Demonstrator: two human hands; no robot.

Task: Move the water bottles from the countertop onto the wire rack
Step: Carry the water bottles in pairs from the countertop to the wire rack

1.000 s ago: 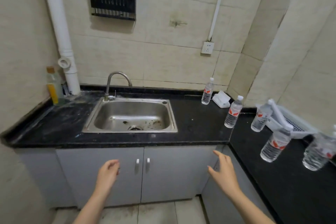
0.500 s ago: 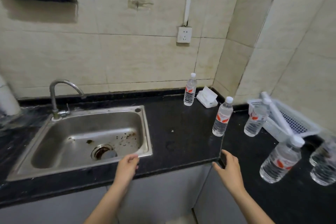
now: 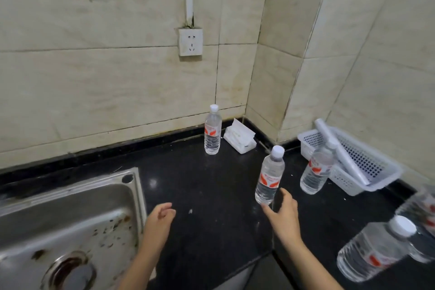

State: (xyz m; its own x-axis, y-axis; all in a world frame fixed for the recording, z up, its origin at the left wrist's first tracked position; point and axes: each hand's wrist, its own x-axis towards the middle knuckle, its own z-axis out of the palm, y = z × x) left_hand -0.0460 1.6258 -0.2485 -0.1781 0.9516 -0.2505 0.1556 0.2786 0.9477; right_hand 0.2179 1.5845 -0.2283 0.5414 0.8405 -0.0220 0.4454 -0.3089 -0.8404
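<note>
Right grip (image 3: pixel 283 215) was spread at the foot of the nearest water bottle (image 3: pixel 269 175), thumb beside it; I could not tell whether it touched. That bottle stood upright on the black bench (image 3: pixel 200 183). Left grip (image 3: pixel 157 221) was loosely curled, held nothing, and hovered just beside the sink (image 3: pixel 70 214). Second bottle (image 3: pixel 212 133) stood at the back wall beside a tissue pack (image 3: pixel 240 138). Third bottle (image 3: pixel 316 172) stood before the white basket (image 3: pixel 343 181), fourth bottle (image 3: pixel 374 252) at far right.

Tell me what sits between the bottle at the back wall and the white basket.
Head view: a white tissue pack lies on the countertop between the bottle and the basket.
</note>
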